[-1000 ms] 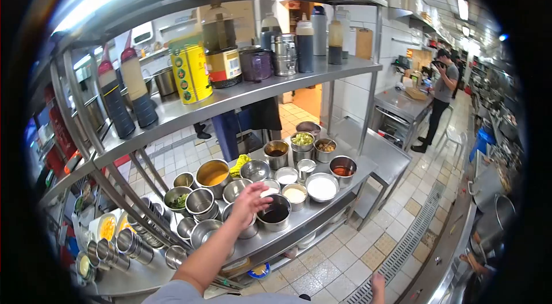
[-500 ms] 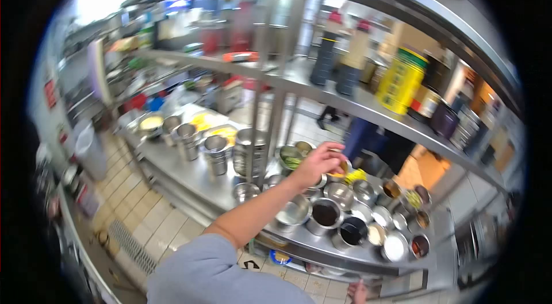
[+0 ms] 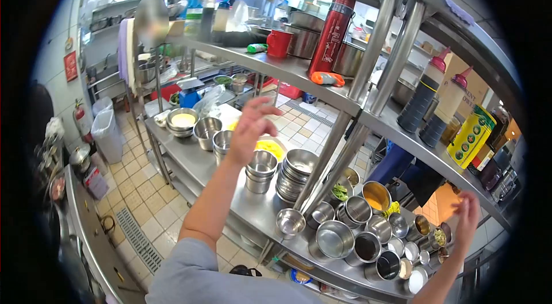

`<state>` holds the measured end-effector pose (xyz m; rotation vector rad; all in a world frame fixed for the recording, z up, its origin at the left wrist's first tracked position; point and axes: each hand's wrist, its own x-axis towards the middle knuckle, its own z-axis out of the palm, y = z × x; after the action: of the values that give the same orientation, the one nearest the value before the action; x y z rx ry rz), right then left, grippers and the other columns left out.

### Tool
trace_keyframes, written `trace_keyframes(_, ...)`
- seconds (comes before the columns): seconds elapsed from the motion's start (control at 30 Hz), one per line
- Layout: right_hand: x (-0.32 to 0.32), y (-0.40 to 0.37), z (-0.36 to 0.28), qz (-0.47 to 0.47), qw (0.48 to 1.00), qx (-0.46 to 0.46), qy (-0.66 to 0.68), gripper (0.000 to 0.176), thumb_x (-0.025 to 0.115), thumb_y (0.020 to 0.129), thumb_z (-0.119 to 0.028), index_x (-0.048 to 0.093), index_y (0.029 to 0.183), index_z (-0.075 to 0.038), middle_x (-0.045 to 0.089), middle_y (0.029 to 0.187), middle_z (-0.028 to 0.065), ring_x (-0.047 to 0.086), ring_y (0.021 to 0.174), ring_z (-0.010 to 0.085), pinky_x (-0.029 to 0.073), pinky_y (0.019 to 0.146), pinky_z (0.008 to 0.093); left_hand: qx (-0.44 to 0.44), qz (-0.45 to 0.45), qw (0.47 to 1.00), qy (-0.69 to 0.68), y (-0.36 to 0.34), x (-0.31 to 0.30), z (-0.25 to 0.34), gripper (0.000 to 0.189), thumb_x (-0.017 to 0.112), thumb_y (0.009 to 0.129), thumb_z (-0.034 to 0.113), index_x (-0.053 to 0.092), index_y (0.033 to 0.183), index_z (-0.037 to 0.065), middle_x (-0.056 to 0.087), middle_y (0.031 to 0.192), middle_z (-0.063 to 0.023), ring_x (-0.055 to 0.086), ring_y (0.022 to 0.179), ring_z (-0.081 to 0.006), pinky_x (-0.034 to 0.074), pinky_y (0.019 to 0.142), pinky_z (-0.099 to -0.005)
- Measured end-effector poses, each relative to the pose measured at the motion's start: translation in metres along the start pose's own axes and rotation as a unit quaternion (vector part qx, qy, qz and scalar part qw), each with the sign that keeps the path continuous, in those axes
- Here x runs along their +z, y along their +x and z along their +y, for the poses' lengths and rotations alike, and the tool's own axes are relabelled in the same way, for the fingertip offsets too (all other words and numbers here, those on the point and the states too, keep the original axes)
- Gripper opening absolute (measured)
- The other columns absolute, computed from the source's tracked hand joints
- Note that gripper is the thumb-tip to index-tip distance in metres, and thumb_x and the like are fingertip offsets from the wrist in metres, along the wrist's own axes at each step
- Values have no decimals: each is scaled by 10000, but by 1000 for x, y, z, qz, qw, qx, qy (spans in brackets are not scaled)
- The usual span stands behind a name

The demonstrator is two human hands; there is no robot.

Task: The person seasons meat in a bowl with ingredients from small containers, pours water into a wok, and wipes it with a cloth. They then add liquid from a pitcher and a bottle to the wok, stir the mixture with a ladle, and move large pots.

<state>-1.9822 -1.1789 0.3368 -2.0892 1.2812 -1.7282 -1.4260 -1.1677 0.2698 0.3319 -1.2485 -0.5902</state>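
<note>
Holding up the left grip (image 3: 255,131), open and empty with fingers loosely bent, just above stacked steel pots (image 3: 259,181) on the table (image 3: 244,205) in view. Holding the right grip (image 3: 467,218) likewise open and empty, beside the steel pot of chopped greens (image 3: 431,242).

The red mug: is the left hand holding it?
No, the red mug stands on the shelf, and the raised left hand is visibly apart from it.

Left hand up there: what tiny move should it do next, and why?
Maybe lower the left hand slightly toward the stacked metal pots, because it looks empty and partly open, and they show just below it in this view.
</note>
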Motion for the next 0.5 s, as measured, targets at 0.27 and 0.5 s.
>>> trace_keyframes(0.27, 44, 102, -65, 138, 990, -28, 11, 338, 495, 999, -269, 539, 1250, -48, 631, 1028, 0, 572, 766, 48, 431, 616, 189, 6, 16, 996, 90, 46, -159, -33, 345, 437, 963, 291, 549, 1137, 15, 600, 989, -52, 513, 759, -74, 429, 659, -221)
trace_keyframes(0.5, 28, 152, -58, 305, 945, 10, -120, 433, 605, 926, -329, 521, 1256, -63, 606, 1009, 74, 569, 892, 137, 470, 730, 274, -21, -13, 999, -36, 56, -206, -51, 379, 481, 957, 350, 516, 1079, -7, 548, 922, -97, 485, 717, -115, 370, 595, -222)
